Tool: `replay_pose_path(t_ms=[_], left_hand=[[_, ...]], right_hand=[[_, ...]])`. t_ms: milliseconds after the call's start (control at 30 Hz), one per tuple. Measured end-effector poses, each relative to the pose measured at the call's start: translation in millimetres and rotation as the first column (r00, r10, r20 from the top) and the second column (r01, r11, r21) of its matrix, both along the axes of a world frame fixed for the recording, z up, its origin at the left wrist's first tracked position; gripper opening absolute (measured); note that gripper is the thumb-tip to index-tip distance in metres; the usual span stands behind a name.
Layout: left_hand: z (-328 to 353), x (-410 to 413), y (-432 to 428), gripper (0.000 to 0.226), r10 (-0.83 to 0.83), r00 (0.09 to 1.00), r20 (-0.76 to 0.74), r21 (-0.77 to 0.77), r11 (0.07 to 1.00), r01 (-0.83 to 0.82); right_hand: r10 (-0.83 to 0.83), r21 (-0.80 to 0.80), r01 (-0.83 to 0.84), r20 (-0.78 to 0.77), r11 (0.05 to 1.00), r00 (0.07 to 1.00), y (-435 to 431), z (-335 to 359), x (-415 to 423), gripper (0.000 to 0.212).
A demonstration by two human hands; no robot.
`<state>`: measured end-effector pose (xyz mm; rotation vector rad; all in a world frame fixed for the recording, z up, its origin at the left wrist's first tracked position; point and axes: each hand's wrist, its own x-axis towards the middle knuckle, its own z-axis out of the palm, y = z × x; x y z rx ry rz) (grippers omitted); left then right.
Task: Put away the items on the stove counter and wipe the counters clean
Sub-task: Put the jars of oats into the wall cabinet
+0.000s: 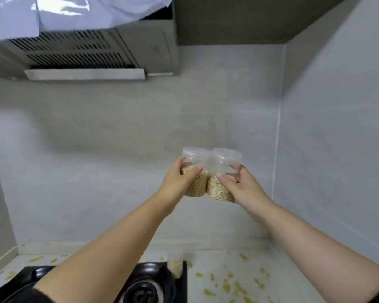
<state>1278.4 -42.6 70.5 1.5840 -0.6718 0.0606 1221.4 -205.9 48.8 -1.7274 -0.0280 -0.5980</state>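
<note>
I hold two clear plastic jars of pale grain up in front of the grey tiled wall, side by side and touching. My left hand [177, 182] grips the left jar [196, 169] around its lower half. My right hand [241, 186] grips the right jar [224, 169] the same way. Both jars have clear lids and are about half full. Below, the light counter [223, 278] carries many yellow smears. A third grain jar [175, 266] stands at the back right corner of the black stove [144, 285], partly hidden by my left forearm.
A steel range hood [85, 60] hangs at upper left, with plastic sheeting [74, 12] draped above it. A dark wall cabinet [239, 18] sits at the upper right. Tiled walls meet in a corner on the right.
</note>
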Motion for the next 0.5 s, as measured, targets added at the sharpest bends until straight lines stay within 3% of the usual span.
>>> replay_pose_path(t_ms=[200,367,433,500], left_hand=[[89,-30,-59,0.048,-0.151,0.98,0.131,-0.023,0.988,0.155],[155,-48,-73,0.084,-0.112,0.978,0.179,-0.083,0.988,0.128],[182,-49,-73,0.082,-0.081,0.967,0.243,-0.087,0.991,0.105],[210,-52,-71,0.059,-0.05,0.932,0.36,-0.092,0.992,0.088]], right_hand=[[-0.037,-0.098,0.057,0.193,0.994,0.98,-57,94,-36,0.08],[-0.036,-0.123,0.074,0.287,0.99,0.957,-66,169,-50,0.086],[-0.03,-0.142,0.079,0.318,0.987,0.948,-67,196,-54,0.087],[-0.047,-0.185,0.125,0.379,0.975,0.924,-69,222,-55,0.08]])
